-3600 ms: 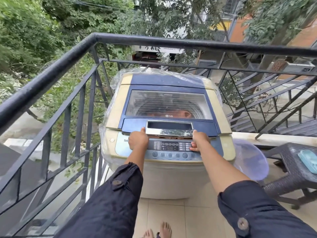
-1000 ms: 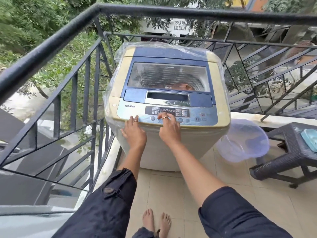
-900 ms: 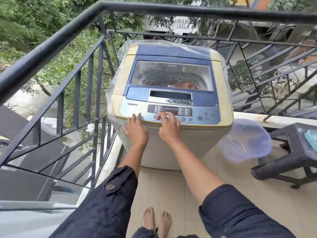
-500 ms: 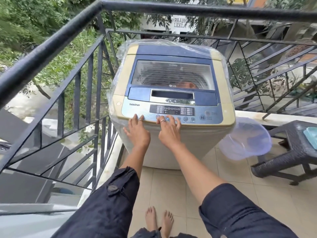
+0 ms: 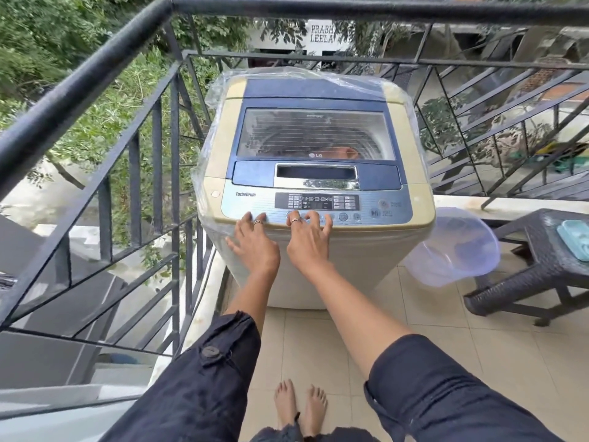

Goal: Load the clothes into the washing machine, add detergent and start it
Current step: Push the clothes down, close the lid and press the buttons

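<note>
A top-loading washing machine (image 5: pixel 223 135) in cream and blue stands in the balcony corner, its lid shut. Through the clear lid window (image 5: pixel 314 135) I see the drum and a bit of orange cloth (image 5: pixel 345 152). The control panel (image 5: pixel 315 205) runs along the front edge. My left hand (image 5: pixel 255 242) rests with straight fingers on the panel's left front edge. My right hand (image 5: pixel 307 239) has its fingers spread over the row of round buttons, fingertips touching the panel.
Black metal railing (image 5: pixel 95 78) closes the left side and the back. A translucent purple tub (image 5: pixel 452 247) leans against the machine's right side. A dark wicker stool (image 5: pixel 541 269) with a teal object (image 5: pixel 575 239) stands at right. Tiled floor (image 5: pixel 318 346) lies under my bare feet.
Earlier both hands pressed on the lid's front edge. They have since dropped to the control panel, and in the last second my right fingers spread along the button row.
</note>
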The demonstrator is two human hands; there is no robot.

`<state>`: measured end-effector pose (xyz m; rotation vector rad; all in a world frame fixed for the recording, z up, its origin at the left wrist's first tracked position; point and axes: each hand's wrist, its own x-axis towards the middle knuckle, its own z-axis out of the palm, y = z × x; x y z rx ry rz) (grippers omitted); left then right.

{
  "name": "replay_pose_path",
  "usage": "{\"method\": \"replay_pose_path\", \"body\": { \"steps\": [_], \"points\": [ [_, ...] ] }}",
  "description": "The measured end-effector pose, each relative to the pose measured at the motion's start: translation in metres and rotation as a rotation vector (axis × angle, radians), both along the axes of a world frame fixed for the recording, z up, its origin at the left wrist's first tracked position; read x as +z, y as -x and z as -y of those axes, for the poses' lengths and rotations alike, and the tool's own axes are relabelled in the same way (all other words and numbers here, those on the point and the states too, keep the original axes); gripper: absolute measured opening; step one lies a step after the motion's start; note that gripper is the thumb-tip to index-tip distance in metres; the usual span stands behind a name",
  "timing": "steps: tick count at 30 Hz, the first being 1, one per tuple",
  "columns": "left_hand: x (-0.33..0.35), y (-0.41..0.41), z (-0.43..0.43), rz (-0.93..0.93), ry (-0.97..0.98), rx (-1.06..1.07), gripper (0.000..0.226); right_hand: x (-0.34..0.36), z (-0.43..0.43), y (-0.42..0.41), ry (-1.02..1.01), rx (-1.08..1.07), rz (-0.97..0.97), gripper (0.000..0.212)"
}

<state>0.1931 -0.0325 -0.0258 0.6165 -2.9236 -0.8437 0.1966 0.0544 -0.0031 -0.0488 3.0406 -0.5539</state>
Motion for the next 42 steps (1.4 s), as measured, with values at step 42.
{"method": "replay_pose_path", "body": {
  "steps": [42],
  "points": [
    [-0.011, 0.029, -0.058, -0.093, 0.004, -0.08, 0.044, -0.026, -0.132, 0.005, 0.293, -0.715, -0.348, 0.065]
  ]
}}
